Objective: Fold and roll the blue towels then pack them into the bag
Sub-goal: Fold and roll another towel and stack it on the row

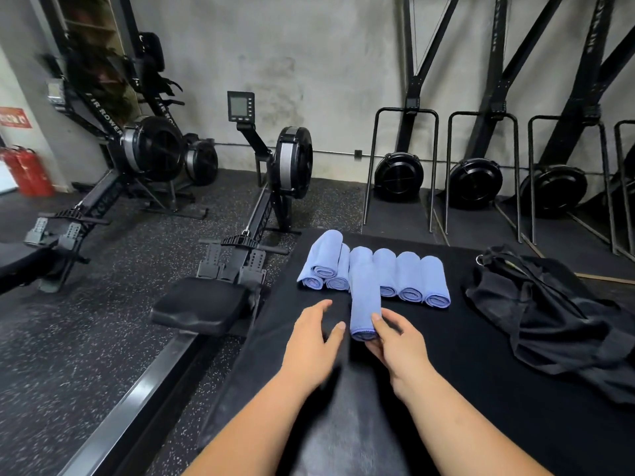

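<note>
Centre frame, a right hand (395, 341) closes its grip around the near end of a rolled blue towel (365, 297) on a black table (464, 372). The left hand (312, 338) is beside it, its grip open and empty. Other rolled towels (409, 280) lie in a row just behind. A black bag (536, 310) lies crumpled at right. Rowing machines (275, 173) stand at upper left.

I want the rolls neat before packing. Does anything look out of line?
One rolled towel juts out of the row toward the person, its near end held by the right hand. At the left end another roll sits on two others.
</note>
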The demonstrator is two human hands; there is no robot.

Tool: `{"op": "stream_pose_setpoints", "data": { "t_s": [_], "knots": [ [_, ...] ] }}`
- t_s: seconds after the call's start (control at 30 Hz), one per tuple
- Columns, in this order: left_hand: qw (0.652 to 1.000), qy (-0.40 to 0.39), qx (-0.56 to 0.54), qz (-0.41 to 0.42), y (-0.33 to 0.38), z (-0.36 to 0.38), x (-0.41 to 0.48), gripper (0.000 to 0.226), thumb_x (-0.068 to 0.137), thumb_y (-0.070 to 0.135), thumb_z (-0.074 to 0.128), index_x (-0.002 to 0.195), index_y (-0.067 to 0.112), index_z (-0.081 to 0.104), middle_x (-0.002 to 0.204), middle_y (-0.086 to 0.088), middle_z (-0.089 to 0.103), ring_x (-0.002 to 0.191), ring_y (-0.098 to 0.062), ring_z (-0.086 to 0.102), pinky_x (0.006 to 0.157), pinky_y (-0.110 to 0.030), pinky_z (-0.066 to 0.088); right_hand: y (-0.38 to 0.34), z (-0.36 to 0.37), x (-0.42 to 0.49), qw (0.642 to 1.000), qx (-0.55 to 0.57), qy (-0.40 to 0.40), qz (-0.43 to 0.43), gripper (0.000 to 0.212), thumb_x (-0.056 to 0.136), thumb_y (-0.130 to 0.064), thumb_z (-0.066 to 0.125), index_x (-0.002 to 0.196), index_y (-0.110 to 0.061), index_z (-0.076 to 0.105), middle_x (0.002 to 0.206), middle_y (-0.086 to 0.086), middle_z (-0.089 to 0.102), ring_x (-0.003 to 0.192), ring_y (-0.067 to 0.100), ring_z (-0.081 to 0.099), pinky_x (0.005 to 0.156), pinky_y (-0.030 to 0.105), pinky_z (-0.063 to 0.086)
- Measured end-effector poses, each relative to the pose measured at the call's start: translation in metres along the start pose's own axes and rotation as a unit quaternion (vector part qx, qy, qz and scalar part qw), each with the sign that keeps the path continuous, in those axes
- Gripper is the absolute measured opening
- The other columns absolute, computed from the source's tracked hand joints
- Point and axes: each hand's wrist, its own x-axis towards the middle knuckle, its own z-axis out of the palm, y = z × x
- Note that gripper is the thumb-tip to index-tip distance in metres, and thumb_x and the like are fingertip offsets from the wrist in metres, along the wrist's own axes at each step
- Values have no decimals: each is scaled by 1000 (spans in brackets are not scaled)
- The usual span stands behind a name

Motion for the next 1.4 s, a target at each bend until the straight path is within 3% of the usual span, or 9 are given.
{"op": "stream_pose_setpoints", "data": {
  "t_s": [0.23, 0.37, 0.43, 0.63, 0.83, 0.97, 1.1, 1.2, 1.4],
  "knots": [
    [947, -92, 309, 6, -56, 9, 13, 78, 104, 70, 26, 168, 26, 13, 176, -6, 5, 162, -24, -10, 131, -39, 0, -11, 41, 80, 995, -51, 69, -47, 24, 95, -24, 76, 118, -20, 71, 100, -4, 71, 93, 17, 71, 88, 40, 62],
    [935, -76, 347, 10, -58, 17, 8, 80, 102, 74, 12, 168, 30, 10, 176, -1, -8, 159, -21, -24, 131, -41, -2, -13, 57, 132, 983, -130, 115, -64, 27, 70, -62, 75, 90, -44, 70, 101, -4, 73, 92, 26, 72, 90, 49, 61],
    [935, -69, 346, 11, -57, 17, 7, 79, 101, 74, 12, 168, 31, 10, 176, 0, -13, 157, -19, -30, 130, -40, -3, -21, 67, 145, 972, -182, 130, -79, 24, 83, -53, 74, 101, -38, 69, 105, -2, 73, 96, 30, 71, 93, 48, 59],
    [937, -59, 343, 14, -58, 16, 9, 78, 100, 74, 14, 167, 34, 17, 176, 2, -12, 157, -17, -29, 129, -38, -1, -36, 93, 170, 933, -294, 163, -129, 34, 102, -36, 62, 132, -19, 65, 122, 10, 70, 115, 34, 62, 88, 34, 43],
    [942, -54, 331, 15, -61, 17, 12, 80, 99, 75, 16, 165, 32, 27, 177, 0, 1, 160, -19, -19, 128, -39, 2, -13, 97, 184, 887, -419, 126, -146, 34, 100, -46, 60, 123, -21, 65, 116, 11, 71, 114, 36, 60, 89, 40, 47],
    [942, -57, 329, 16, -62, 17, 13, 78, 99, 74, 17, 166, 33, 24, 176, 1, 0, 159, -19, -20, 128, -37, 0, -14, 95, 181, 844, -503, 143, -119, 44, 102, -56, 47, 132, -26, 61, 127, 10, 66, 127, 37, 47, 104, 47, 42],
    [943, -48, 328, 22, -62, 17, 11, 76, 100, 73, 18, 166, 34, 23, 176, 2, -2, 159, -18, -21, 128, -36, -2, -10, 92, 166, 780, -574, 132, -212, 50, 106, -53, 42, 152, -33, 43, 152, 7, 46, 136, 34, 37, 108, 49, 36],
    [944, -51, 326, 17, -62, 17, 11, 75, 100, 73, 18, 165, 35, 21, 176, 2, -3, 159, -18, -20, 129, -37, -2, 1, 82, 161, 712, -652, 55, -255, 58, 107, -54, 37, 161, -38, 25, 165, 0, 30, 146, 30, 28, 111, 48, 35],
    [952, -38, 302, 28, -63, 16, 10, 74, 101, 73, 22, 164, 35, 27, 176, 4, 5, 161, -18, -9, 131, -36, 4, -2, 69, 148, 701, -680, -4, -214, 75, 105, -58, 40, 165, -40, -1, 174, 2, 7, 157, 32, 9, 120, 50, 27]
  ]
}}
